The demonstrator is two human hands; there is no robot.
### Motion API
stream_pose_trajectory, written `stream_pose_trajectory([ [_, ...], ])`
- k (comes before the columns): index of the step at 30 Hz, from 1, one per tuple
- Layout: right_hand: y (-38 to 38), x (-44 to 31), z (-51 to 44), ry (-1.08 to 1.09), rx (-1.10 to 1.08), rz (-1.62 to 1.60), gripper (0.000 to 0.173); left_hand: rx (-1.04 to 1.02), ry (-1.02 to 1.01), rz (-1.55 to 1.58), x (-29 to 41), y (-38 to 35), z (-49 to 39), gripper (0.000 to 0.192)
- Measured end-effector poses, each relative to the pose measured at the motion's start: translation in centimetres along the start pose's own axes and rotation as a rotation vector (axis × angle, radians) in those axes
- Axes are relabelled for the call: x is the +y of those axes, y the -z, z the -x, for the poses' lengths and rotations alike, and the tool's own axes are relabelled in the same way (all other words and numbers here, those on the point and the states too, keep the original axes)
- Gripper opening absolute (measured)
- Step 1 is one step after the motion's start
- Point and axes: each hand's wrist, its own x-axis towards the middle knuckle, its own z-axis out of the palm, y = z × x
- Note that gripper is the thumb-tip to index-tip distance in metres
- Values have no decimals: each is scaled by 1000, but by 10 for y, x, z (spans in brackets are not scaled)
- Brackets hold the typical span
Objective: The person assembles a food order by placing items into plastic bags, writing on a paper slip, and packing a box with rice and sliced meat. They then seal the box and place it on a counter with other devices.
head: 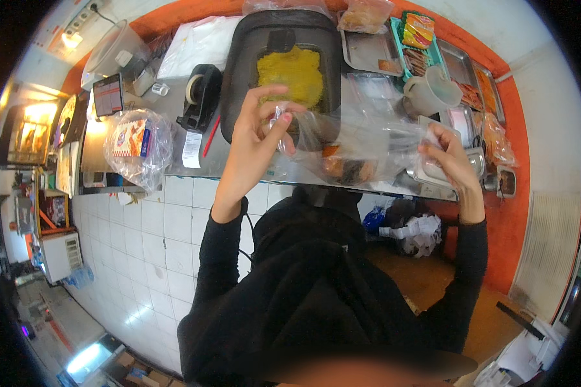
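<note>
A clear plastic bag [363, 133] is stretched sideways between my two hands, above the front of the steel counter. My left hand [264, 128] pinches its left end between thumb and fingers. At the other end, my right hand [445, 152] grips the gathered plastic. Through the bag I see something brown and orange, too blurred to name. Behind my left hand stands a black electric griddle [232, 82] with a yellow, net-like layer of food [290, 75] on its cooking surface.
Left of the griddle are a black tape dispenser [201, 96], a red pen [212, 136], a paper slip [191, 150] and a bagged printed food box [130, 138]. On the right stand a metal tray [368, 51], a turquoise basket [435, 53] and a translucent plastic jug [431, 92].
</note>
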Motion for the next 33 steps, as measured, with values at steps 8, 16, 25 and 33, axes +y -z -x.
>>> stream_pose_trajectory([
  [8,-9,-31,25,-237,168,220,23,-199,22,121,-5,-8,23,41],
  [16,-120,-26,26,420,193,61,53,-515,-201,-158,6,-72,14,48],
  [25,-120,-40,27,195,202,-342,34,-279,-383,-415,-91,-51,-9,76],
  [33,-49,-52,62,334,400,861,80,-515,51,73,-276,-93,-13,44],
])
